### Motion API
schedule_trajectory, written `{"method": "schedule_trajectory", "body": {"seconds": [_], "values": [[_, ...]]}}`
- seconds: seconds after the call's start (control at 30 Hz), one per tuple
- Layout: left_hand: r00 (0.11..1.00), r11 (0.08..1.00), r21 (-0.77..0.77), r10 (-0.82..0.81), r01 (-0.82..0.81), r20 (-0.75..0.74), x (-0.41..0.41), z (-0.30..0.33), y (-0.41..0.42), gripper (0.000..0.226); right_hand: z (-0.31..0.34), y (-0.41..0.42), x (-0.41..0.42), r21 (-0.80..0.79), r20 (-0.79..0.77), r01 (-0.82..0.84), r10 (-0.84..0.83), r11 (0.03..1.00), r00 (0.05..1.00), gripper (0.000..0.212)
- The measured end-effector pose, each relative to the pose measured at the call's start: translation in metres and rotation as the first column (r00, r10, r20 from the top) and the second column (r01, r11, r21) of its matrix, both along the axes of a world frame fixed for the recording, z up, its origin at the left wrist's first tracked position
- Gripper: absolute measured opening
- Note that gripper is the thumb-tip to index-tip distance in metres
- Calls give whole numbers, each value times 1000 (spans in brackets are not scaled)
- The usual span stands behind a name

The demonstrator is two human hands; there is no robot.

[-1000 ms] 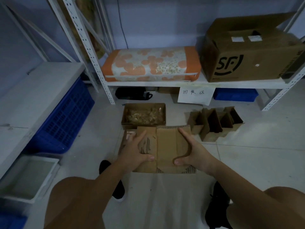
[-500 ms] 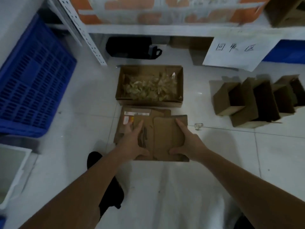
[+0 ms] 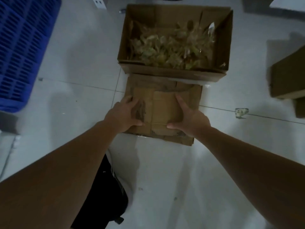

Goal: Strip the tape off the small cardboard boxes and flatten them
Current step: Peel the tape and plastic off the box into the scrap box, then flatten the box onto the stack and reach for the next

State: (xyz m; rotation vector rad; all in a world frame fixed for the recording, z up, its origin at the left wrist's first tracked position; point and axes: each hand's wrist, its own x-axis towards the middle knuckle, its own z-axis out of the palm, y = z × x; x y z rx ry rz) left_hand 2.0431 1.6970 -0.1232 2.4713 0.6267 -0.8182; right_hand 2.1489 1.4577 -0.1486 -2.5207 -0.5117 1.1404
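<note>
Both my hands spread flat, apart, on flattened brown cardboard box (image 3: 162, 111) topping floor stack: left hand (image 3: 123, 115) on left panel, right hand (image 3: 189, 120) on right, likely squaring it. Open brown carton of crumpled stripped tape (image 3: 173, 47) just beyond, handy for scraps.

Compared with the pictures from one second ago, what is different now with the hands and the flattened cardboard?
Both hands brought the flattened box down onto the pile of flat cardboard on the floor. The left hand and right hand still press on it. The box of tape scraps stayed in place.
</note>
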Motion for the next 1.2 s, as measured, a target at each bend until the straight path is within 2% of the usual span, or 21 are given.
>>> {"method": "schedule_trajectory", "body": {"seconds": [0.2,0.43,0.67,0.77,0.83,0.9,1.0,1.2], "values": [[1000,985,171,-25,27,-12,-1,-17,-26,136,-1,1,7,-98,121,-83,94,992,988,124],[996,969,241,-34,52,-79,7,-17,-24,130,6,10,2,-167,123,-85,106,982,987,123],[978,945,286,-108,157,-181,16,-17,-27,132,3,19,8,-258,132,-198,237,946,962,125],[963,944,260,-145,203,-228,21,-15,-20,137,1,20,15,-273,119,-253,294,928,949,108],[961,958,207,-149,198,-232,25,-11,-12,135,0,20,19,-271,112,-235,272,934,956,95],[967,965,188,-141,182,-212,26,-11,-8,124,-2,22,19,-281,103,-227,265,932,959,95],[971,951,249,-139,186,-193,27,-16,-12,116,-2,25,20,-297,111,-221,264,929,958,97],[967,926,313,-147,208,-208,26,-20,-18,115,-8,23,17,-292,178,-212,271,933,946,97]]}}
